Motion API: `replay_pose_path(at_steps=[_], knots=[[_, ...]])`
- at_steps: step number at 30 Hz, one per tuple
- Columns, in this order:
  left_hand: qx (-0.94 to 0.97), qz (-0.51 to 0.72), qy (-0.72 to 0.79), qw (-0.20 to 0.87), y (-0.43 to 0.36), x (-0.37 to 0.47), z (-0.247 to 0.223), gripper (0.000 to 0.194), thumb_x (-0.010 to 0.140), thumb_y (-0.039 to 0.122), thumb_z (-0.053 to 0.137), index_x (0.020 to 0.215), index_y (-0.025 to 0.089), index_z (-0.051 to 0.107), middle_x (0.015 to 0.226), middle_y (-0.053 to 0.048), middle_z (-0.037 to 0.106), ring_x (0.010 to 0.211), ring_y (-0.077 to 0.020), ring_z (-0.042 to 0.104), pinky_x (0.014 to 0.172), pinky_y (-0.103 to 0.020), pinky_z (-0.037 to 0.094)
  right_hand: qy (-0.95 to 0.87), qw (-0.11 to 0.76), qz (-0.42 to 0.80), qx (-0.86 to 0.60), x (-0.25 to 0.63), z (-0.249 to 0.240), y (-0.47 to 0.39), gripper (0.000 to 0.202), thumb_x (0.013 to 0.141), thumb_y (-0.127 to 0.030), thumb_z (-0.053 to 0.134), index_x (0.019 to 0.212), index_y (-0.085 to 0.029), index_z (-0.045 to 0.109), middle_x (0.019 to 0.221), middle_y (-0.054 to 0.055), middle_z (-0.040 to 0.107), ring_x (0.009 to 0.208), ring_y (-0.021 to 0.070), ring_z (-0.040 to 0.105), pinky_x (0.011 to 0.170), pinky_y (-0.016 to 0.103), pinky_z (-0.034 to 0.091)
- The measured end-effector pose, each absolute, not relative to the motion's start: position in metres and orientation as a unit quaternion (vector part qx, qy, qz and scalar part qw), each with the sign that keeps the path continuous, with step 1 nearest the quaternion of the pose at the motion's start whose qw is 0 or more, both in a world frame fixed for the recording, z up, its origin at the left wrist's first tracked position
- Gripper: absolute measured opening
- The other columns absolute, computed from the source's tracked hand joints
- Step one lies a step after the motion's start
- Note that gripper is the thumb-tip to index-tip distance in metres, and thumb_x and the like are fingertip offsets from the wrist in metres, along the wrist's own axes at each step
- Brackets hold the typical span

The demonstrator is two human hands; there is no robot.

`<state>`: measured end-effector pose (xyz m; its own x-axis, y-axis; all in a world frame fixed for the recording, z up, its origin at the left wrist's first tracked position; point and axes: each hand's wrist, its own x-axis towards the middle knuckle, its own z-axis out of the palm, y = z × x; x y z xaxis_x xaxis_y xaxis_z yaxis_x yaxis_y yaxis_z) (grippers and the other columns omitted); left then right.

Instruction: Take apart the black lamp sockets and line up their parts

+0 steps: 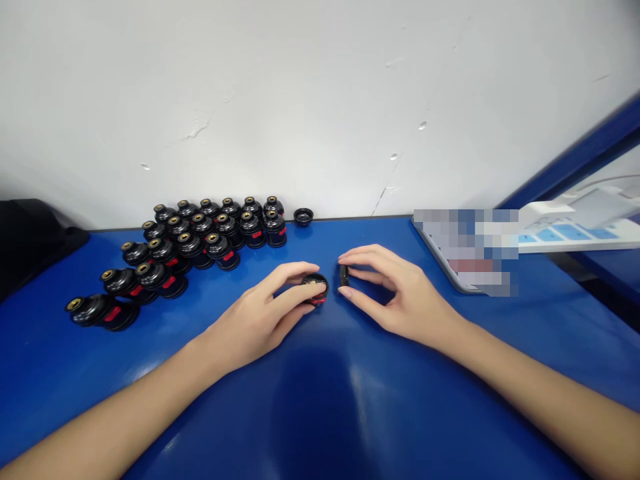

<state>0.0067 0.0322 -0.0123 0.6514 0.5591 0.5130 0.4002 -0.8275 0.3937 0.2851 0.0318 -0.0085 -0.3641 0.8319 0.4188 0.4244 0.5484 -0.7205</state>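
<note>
Near the middle of the blue table, my left hand (pixel 273 300) is closed around a black lamp holder (pixel 309 279) with a red mark low on its side. One finger lies over its open top, where a little brass colour shows. Just to the right, a black ring (pixel 343 275) stands on edge, pinched between the thumb and fingers of my right hand (pixel 390 283). A narrow gap separates the ring from the lamp holder. Behind my left hand, a round black cap-like part (pixel 303 217) lies by the wall.
Several black lamp holders (pixel 223 252) with brass-threaded tops stand in rows at left. A device with a pixelated screen (pixel 440 257) lies at right, beside a white and blue box-like object (pixel 575 233). Dark cloth (pixel 35 237) is at far left. A white wall (pixel 300 100) borders the table's back.
</note>
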Motion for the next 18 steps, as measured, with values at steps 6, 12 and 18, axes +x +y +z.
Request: replay_pose_path(at_steps=[6,12,18], knots=[[0.843,0.389,0.322,0.184,0.032,0.01,-0.011,0.043,0.101,0.017,0.075,0.141,0.025,0.062,0.137,-0.01,0.073,0.124,-0.0213,0.075,0.113,-0.039,0.064,-0.795,0.407,0.232,-0.385,0.288,-0.008,0.034,0.031,0.098,-0.027,0.08,0.128,-0.025,0.072,0.123,0.009,0.073,0.108,0.0238,0.078,0.103,0.046,0.071],[0.715,0.445,0.366,0.395,0.024,0.02,-0.009,0.034,0.098,0.019,0.076,0.131,0.026,0.073,0.128,-0.008,0.069,0.116,-0.0201,0.077,0.102,-0.034,0.07,-0.776,0.45,0.286,-0.337,0.282,-0.004,0.025,0.039,0.097,-0.022,0.08,0.134,-0.029,0.069,0.131,0.009,0.07,0.121,0.0256,0.075,0.106,0.048,0.07],[0.669,0.453,0.394,0.439,0.023,0.025,-0.007,0.028,0.089,0.025,0.086,0.117,0.024,0.08,0.112,-0.005,0.08,0.1,-0.0202,0.083,0.092,-0.033,0.073,-0.806,0.438,0.245,-0.313,0.276,-0.003,0.02,0.046,0.096,-0.016,0.08,0.137,-0.03,0.068,0.131,0.009,0.071,0.12,0.0246,0.074,0.103,0.044,0.071]])
